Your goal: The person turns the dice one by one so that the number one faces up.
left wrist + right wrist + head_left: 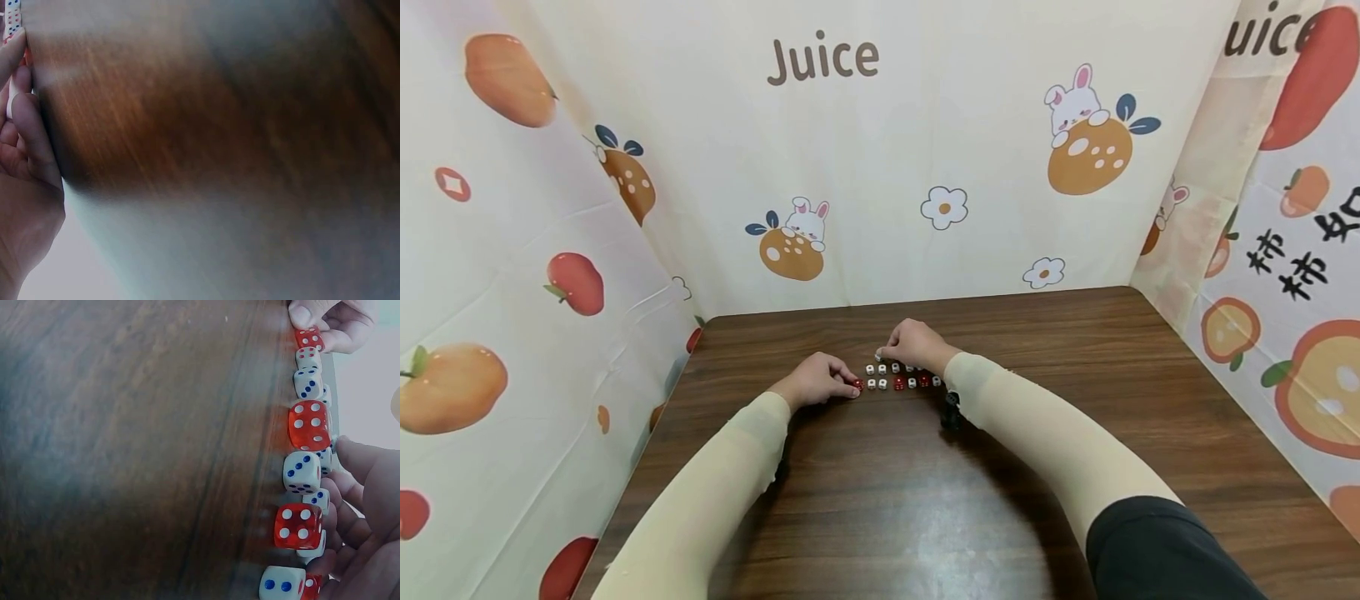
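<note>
Two rows of small dice stand on the brown wooden table (865,483). In the head view my left hand (822,379) pinches a red die (858,384) at the left end of the front row. Only the left edge of the left wrist view shows that hand (28,137). My right hand (920,343) reaches over the back row, thumb and fingertip pinching a white die (878,356) near the row's left end. In the right wrist view, red dice (309,425) and white dice (302,473) alternate in part; the right fingers hide some of the back row.
Behind the table hangs a printed curtain (865,150), with more printed cloth at the left (505,292) and right (1285,250). A dark wrist device (952,412) hangs under the right wrist, close to the right end of the front row.
</note>
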`<state>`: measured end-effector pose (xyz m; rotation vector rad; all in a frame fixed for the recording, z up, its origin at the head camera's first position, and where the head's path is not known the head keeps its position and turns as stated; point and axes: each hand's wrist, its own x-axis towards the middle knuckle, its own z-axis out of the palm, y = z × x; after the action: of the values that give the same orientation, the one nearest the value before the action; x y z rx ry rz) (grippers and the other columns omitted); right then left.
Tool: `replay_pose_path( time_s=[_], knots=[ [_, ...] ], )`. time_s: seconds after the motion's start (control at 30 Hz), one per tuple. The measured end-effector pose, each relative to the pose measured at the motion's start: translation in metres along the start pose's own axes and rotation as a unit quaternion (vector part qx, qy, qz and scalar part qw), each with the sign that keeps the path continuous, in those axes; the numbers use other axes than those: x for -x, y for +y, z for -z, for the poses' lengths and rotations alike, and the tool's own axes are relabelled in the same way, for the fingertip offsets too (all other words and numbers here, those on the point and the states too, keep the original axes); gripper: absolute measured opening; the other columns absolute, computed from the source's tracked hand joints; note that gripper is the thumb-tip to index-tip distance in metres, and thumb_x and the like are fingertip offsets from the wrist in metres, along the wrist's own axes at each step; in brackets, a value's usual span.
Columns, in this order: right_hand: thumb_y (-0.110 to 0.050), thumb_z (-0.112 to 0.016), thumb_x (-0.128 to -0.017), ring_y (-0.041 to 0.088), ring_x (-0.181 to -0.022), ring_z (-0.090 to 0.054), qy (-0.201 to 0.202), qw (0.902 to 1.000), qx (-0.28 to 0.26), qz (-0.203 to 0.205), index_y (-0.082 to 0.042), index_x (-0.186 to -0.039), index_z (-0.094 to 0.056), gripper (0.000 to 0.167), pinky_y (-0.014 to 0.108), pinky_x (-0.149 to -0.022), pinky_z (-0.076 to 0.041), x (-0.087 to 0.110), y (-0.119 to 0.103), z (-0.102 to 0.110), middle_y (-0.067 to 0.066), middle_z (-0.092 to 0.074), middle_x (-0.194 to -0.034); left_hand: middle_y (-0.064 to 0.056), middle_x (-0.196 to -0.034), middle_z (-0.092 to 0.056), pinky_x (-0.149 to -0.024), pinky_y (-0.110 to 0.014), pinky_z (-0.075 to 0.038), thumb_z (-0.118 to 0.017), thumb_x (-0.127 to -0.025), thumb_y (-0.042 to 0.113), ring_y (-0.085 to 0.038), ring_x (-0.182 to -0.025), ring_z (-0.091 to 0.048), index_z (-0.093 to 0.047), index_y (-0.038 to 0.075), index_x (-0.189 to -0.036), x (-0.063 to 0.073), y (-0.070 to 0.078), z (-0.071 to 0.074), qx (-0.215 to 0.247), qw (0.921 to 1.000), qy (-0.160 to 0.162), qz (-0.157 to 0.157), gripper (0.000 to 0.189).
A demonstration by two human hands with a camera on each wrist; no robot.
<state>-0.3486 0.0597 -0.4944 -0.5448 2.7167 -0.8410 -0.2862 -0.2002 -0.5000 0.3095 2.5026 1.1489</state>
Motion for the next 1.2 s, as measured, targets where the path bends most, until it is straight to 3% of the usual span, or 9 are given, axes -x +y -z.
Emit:
replay_pose_path(
  time_s=[0.2, 0.3, 0.47, 0.77, 0.93, 1.2],
  knots=[
    [-0.037, -0.079, -0.110, 0.011, -0.064, -0.062, -0.003, 0.9997, -0.008, 0.022, -0.018, -0.096, -0.090, 0.026, 0.030, -0.067, -0.055, 0.000, 0.004, 0.002, -0.002, -0.081, -0.085, 0.007, -0.077, -0.074, -0.058, -0.024, -0.047, -0.095, -0.094, 0.017, -0.007, -0.060, -0.053, -0.089, 0.010, -0.105, 0.000, 0.000, 0.000, 0.005, 1.0000, 0.003, -0.002, 0.014],
    [-0.033, -0.080, -0.110, 0.012, -0.076, -0.069, -0.007, 0.9996, -0.001, 0.029, -0.019, -0.103, -0.090, 0.019, 0.033, -0.076, -0.060, -0.002, 0.007, 0.003, -0.002, -0.084, -0.099, 0.007, -0.078, -0.074, -0.058, -0.025, -0.047, -0.095, -0.094, 0.017, -0.007, -0.060, -0.053, -0.089, 0.009, -0.105, 0.000, 0.000, 0.000, 0.004, 1.0000, 0.006, 0.000, 0.014],
    [-0.029, -0.078, -0.111, 0.015, -0.094, -0.074, -0.012, 0.9995, 0.006, 0.029, -0.017, -0.107, -0.089, 0.016, 0.040, -0.092, -0.064, -0.001, 0.008, 0.005, 0.000, -0.085, -0.112, 0.006, -0.079, -0.075, -0.058, -0.025, -0.048, -0.094, -0.094, 0.017, -0.008, -0.060, -0.053, -0.089, 0.009, -0.106, 0.000, 0.001, 0.001, 0.003, 1.0000, 0.006, 0.001, 0.014],
    [-0.025, -0.074, -0.112, 0.018, -0.103, -0.077, -0.024, 0.9988, -0.015, 0.040, -0.015, -0.124, -0.088, 0.021, 0.041, -0.097, -0.064, -0.001, 0.006, 0.008, 0.007, -0.084, -0.132, 0.006, -0.079, -0.075, -0.058, -0.026, -0.049, -0.095, -0.095, 0.019, -0.008, -0.059, -0.054, -0.090, 0.011, -0.105, -0.002, 0.000, 0.001, 0.001, 1.0000, 0.003, 0.001, 0.014],
    [-0.029, -0.079, -0.109, 0.021, -0.114, -0.079, -0.042, 0.9978, -0.006, 0.051, -0.016, -0.134, -0.085, 0.029, 0.043, -0.102, -0.065, -0.001, 0.003, 0.009, 0.008, -0.083, -0.136, 0.007, -0.077, -0.073, -0.058, -0.025, -0.048, -0.095, -0.095, 0.018, -0.008, -0.060, -0.054, -0.090, 0.010, -0.105, -0.001, 0.001, 0.002, 0.000, 1.0000, 0.000, 0.000, 0.014],
    [-0.026, -0.080, -0.109, 0.019, -0.107, -0.078, -0.044, 0.9979, -0.009, 0.046, -0.014, -0.128, -0.087, 0.024, 0.040, -0.097, -0.065, 0.002, -0.002, 0.007, 0.009, -0.084, -0.132, 0.007, -0.077, -0.072, -0.059, -0.025, -0.048, -0.095, -0.095, 0.018, -0.008, -0.061, -0.053, -0.089, 0.010, -0.106, -0.001, -0.001, 0.000, -0.008, 1.0000, 0.004, 0.000, 0.015]
  ],
)
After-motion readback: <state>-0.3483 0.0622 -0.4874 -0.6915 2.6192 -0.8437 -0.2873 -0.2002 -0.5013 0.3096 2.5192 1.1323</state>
